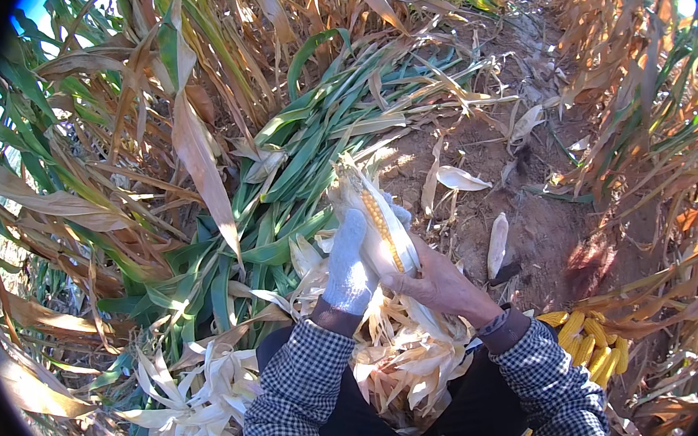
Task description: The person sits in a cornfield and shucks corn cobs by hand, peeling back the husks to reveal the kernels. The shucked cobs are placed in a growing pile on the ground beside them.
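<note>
An ear of corn [380, 227] is held tilted in front of me, its pale husk [402, 228] partly parted so that a strip of yellow kernels shows. My left hand [352, 262], in a light grey knitted glove, grips it from the left, with glove fingertips showing beyond its far side. Lower down, my bare right hand [442, 281] holds the husk near the ear's base, thumb across it. Loose peeled husks [403, 365] are heaped between my legs, under both hands.
Bare yellow corn ears [588, 343] are piled at my right. More white husks [200, 412] lie at my left. Cut green stalks [299, 166] lie on the soil ahead. Dry standing corn [645, 123] lines both sides. A pale, husk-covered ear [497, 246] rests on the brown soil.
</note>
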Motion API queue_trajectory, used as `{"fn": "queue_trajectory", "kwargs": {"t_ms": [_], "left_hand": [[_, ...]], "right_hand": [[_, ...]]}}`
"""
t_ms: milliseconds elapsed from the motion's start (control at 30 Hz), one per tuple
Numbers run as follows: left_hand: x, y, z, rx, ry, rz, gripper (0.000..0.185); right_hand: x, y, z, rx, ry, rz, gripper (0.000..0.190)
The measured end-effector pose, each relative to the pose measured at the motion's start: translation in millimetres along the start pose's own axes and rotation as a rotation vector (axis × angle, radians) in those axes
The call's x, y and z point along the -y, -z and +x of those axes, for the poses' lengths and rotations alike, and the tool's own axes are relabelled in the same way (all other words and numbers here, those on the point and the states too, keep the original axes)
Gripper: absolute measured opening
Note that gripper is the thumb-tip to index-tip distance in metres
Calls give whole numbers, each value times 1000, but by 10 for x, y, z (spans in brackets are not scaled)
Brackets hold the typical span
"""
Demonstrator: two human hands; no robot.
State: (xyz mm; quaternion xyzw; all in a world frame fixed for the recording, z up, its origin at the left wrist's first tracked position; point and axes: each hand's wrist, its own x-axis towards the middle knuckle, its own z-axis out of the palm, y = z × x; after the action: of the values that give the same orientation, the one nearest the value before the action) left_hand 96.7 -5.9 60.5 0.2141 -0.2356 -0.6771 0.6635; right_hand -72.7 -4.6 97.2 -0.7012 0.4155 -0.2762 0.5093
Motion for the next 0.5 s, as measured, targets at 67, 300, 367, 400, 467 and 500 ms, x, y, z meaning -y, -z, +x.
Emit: {"fn": "queue_trajectory", "kwargs": {"t_ms": [67, 300, 367, 400, 467, 500], "left_hand": [[24, -80, -10, 52, 17, -6, 62], [-157, -196, 13, -34, -200, 175, 47], [-127, -211, 32, -133, -238, 200, 41], [-119, -204, 42, -158, -255, 211, 41], [-100, -182, 57, -166, -279, 167, 30], [-104, -163, 62, -212, -272, 162, 30]], "right_hand": [[-70, -127, 72, 36, -66, 140, 78], [-46, -115, 3, -80, -101, -309, 77], [-27, -134, -5, -113, -151, -384, 78], [-34, -159, 6, -124, -173, -408, 77], [-85, -218, 50, -148, -155, -397, 77], [-126, -258, 78, -162, -118, -362, 77]]}}
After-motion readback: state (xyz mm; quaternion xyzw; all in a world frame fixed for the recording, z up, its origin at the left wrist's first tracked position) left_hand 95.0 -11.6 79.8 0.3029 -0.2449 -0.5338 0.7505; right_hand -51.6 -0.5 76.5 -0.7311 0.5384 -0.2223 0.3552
